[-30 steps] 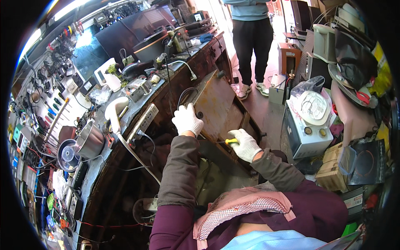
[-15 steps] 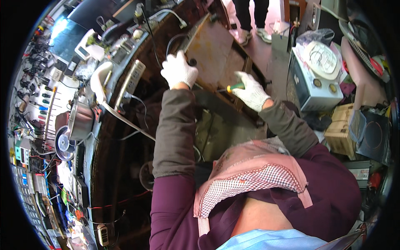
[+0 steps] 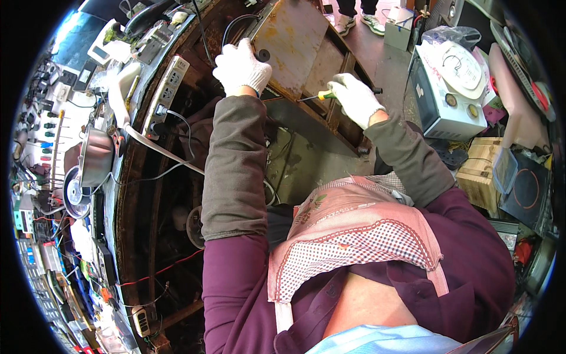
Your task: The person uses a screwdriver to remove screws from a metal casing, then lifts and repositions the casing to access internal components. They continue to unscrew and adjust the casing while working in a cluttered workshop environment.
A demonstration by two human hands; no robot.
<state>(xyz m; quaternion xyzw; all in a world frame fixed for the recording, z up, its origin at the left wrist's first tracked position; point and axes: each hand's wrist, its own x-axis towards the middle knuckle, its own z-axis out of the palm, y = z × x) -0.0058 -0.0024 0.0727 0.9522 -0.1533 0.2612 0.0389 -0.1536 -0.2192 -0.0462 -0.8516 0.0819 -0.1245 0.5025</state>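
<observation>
only faint, unreadable print (image 3: 349, 213) on the pink checked apron (image 3: 339, 233)

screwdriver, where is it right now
In the head view, the screwdriver is just right of upper centre, in the right hand, beside the stained metal box.

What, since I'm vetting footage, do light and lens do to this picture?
Head view: the workbench edge bows, with black corners around; head view: deep shadow hides much beneath it; head view: the white-gloved left hand and right hand look bright, the screwdriver readable.
</observation>
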